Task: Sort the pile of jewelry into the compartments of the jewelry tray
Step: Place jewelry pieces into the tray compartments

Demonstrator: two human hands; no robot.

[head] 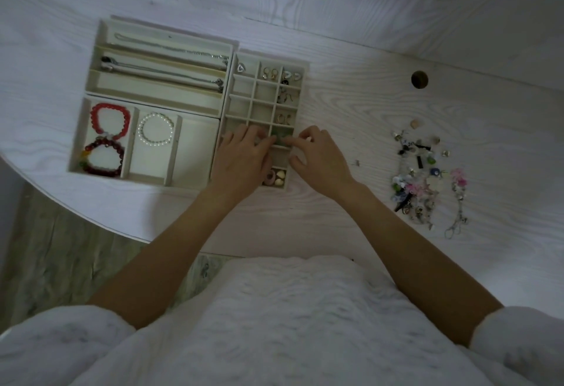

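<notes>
Both hands over the grid tray [265, 86] at frame centre: left hand [241, 157] and right hand [317, 157] meeting fingertip to fingertip on a small green piece [279, 137] above a right-column cell, seemingly pinched from both sides, though dim and partly hidden. Unsorted jewelry pile [422, 178] lying well apart at right on the desk [351, 96]. Bracelets [105, 144] in the lower-left tray, chains [164, 65] in the upper-left one.

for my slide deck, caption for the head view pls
Both hands place a green piece into the gridded tray.
</notes>
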